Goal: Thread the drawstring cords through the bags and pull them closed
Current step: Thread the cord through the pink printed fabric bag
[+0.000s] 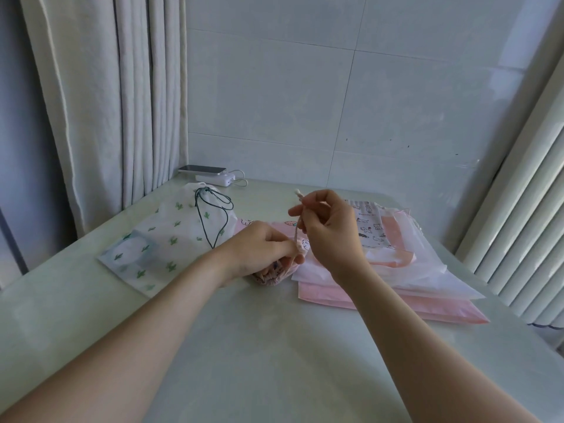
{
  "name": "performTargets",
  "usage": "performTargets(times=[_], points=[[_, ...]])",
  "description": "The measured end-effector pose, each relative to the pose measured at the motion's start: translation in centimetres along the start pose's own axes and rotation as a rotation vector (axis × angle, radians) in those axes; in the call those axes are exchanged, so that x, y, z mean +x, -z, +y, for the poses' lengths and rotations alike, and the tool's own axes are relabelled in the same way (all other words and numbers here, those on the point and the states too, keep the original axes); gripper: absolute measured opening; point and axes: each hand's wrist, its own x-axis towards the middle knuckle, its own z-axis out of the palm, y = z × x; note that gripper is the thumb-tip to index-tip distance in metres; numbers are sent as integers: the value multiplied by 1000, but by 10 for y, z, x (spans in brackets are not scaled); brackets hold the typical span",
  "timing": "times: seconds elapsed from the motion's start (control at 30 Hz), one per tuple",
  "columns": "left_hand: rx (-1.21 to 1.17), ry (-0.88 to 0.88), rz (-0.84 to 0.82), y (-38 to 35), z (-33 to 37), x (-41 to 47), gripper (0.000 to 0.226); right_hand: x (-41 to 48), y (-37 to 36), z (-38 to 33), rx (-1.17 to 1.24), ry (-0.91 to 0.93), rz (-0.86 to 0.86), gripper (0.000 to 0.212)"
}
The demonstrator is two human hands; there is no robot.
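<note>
Head view. Grips small pink printed bag [276,274] w/ left hand [262,248], fingers curled round its gathered mouth, at centre of pale green surface [274,346]. Bag scrunched into tight folds under that hand: pinkish fabric w/ small dark print, bottom touching surface. Pinches pale cord [297,233] w/ right hand [329,230], thumb & forefinger closed on it, other fingers loosely curled, hand raised above & just right of left hand. Cord cream-coloured, twisted, taut from bag mouth up to the pinch, short whitish tip poking out past fingertips toward far side.

Left of hands, flat on surface: white cactus-print bag [171,239] w/ green cacti, mouth at far end drawn shut, dark green cord [213,221] knotted there & looped back over the fabric. Right of hands: stack of flat bags [412,279], translucent white over pink, one w/ small animal print on top at far end, near-left part hidden behind right wrist. Far left: phone [201,170] lying on white power bank [215,179]. Curtain [106,102] at left, tiled wall [335,87] at far side, white vertical slats [534,224] at right.
</note>
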Motion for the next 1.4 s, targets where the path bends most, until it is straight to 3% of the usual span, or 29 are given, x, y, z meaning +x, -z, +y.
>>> performTargets(times=[0.1,0.23,0.33,0.47,0.67,0.8,0.9,1.0,1.2,1.4], points=[[-91,-7,-5,2,-4,0,30,0,2,3,-39,37,-33,21],[-358,100,-1,4,-7,3,29,-1,7,6,-360,139,-145,28],[-495,165,21,7,-9,8,19,-2,8,3,-381,150,-209,29],[-520,203,32,9,-10,10,10,-7,2,-1,-470,227,-363,33],[-521,216,59,11,-7,12,4,-3,-7,7,-623,379,-301,20],[-561,227,68,14,-5,14,12,-1,-8,13,-833,449,-335,8],[-548,198,152,13,-6,15,9,1,-11,20,-985,439,-359,16],[-313,127,312,12,-14,15,29,3,-11,22,-905,324,-325,20],[163,-53,502,13,-21,13,24,2,-6,5,-625,21,-327,28],[209,-259,467,6,-22,15,26,-6,-1,-7,-138,-269,-288,30]])
